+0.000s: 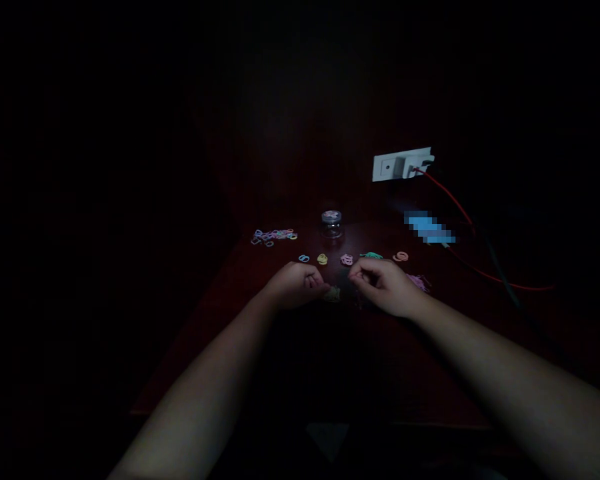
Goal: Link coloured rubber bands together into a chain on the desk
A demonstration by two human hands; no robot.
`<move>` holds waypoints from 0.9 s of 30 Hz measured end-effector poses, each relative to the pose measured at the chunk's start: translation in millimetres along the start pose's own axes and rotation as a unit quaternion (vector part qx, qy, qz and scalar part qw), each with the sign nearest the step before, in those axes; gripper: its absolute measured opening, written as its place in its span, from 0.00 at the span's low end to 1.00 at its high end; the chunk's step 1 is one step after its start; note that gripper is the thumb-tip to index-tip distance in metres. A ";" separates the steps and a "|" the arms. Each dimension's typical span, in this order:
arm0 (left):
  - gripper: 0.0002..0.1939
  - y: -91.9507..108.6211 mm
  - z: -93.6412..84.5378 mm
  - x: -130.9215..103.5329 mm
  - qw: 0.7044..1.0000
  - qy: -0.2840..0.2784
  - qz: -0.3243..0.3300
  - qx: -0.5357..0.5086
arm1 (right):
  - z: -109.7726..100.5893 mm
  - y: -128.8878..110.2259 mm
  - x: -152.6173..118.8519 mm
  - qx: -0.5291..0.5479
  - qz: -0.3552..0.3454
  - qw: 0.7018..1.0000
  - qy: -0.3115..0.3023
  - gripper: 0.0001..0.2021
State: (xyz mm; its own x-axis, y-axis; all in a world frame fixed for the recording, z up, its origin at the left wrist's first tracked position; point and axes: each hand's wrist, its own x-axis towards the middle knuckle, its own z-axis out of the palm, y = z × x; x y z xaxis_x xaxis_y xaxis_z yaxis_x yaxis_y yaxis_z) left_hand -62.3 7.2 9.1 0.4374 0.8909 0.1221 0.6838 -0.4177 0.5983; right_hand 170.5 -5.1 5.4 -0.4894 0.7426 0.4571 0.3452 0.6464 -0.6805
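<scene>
My left hand is closed, its thumb and fingertips pinched together beside a dull greenish cluster of small elastic bands. Opposite it, my right hand is also curled shut in a pinch. Whatever either hand holds is too small and dark to make out. Just beyond the hands lie little groups of elastic bands: blue, yellow, pink, green and orange. A purple bunch of bands sits partly behind my right hand.
Mixed-colour bands are heaped at the back left of the dark red table. A small lidded clear jar stands at the back. On the wall is a socket with a charger; its red cable hangs down at right, near a blurred blue object.
</scene>
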 end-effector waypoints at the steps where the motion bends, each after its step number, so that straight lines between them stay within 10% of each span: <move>1: 0.16 -7.2 -2.4 1.4 0.999 0.033 -0.005 -0.003 | -0.2 0.0 -0.1 0.000 0.000 1.000 0.000 0.07; 5: 0.13 -58.3 -19.4 10.2 0.968 0.236 -0.079 0.034 | -1.2 -2.8 -0.6 -0.012 -0.006 1.000 -0.001 0.07; 9: 0.11 -107.5 -33.4 18.9 0.918 0.299 -0.243 0.096 | -0.5 -4.5 -1.3 -0.025 -0.008 1.000 -0.004 0.07; 27: 0.25 -137.0 -47.1 57.9 0.904 0.193 -0.307 0.227 | -0.9 -5.6 -1.5 -0.034 0.001 0.999 -0.004 0.06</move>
State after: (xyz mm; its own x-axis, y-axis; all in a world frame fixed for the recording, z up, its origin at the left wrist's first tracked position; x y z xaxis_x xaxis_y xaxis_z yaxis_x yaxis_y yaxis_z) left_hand -158.2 124.4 -28.5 -0.2825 0.9386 0.1982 0.9361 0.2246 0.2708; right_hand 170.1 -9.7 9.0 -0.4954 0.7423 0.4511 0.3987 0.6557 -0.6411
